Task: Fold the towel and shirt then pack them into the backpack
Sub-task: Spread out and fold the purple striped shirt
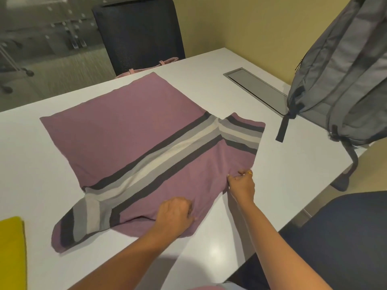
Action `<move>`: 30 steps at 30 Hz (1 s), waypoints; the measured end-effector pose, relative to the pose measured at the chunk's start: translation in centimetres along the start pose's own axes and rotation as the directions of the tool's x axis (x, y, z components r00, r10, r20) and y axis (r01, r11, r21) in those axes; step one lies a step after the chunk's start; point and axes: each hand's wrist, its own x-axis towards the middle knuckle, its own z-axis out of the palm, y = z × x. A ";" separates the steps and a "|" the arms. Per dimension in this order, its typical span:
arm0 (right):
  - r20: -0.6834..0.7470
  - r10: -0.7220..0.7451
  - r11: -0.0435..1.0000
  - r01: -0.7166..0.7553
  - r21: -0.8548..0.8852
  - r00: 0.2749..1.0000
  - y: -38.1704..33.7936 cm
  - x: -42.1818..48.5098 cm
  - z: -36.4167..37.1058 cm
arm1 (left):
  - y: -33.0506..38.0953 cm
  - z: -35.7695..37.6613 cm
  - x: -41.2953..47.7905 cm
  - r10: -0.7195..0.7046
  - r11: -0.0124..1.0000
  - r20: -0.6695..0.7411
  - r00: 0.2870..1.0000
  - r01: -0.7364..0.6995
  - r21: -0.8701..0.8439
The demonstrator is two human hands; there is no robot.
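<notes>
Hands, both on the shirt (pixel 125 130): left hand (pixel 174 214) with fingers curled, gripping fabric at the near edge; right hand (pixel 241 185) pinching the edge just to its right, below the sleeve.
Surface (pixel 209 84): white, carries every item.
Shirt: mauve with grey, white and dark stripes, spread flat at centre, its near edge under both hands.
Backpack (pixel 339 70): grey, upright at far right, well apart from the hands; contents hidden.
Towel (pixel 11 252): yellow, near left edge, apart from the shirt.
</notes>
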 end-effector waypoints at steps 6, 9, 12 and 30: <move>0.086 0.041 0.917 -0.071 0.392 0.995 -0.6 0.3 -1.6 | -1.1 -1.2 -0.1 -0.133 0.803 0.087 0.987 0.159 -0.574; 0.051 -0.036 0.909 0.012 0.417 0.998 -1.4 0.5 -2.6 | -2.0 -1.6 -0.1 -0.291 0.688 0.047 0.955 0.243 -0.684; -0.032 -0.146 0.967 0.149 0.205 0.989 -1.0 -0.2 -3.0 | -2.6 -1.1 -0.8 -0.371 0.750 -0.083 0.925 0.245 -0.614; 0.294 -0.542 0.665 0.615 -0.423 0.788 3.8 -1.9 0.1 | -2.4 2.2 -4.1 -0.014 0.996 -0.034 0.999 0.011 -0.087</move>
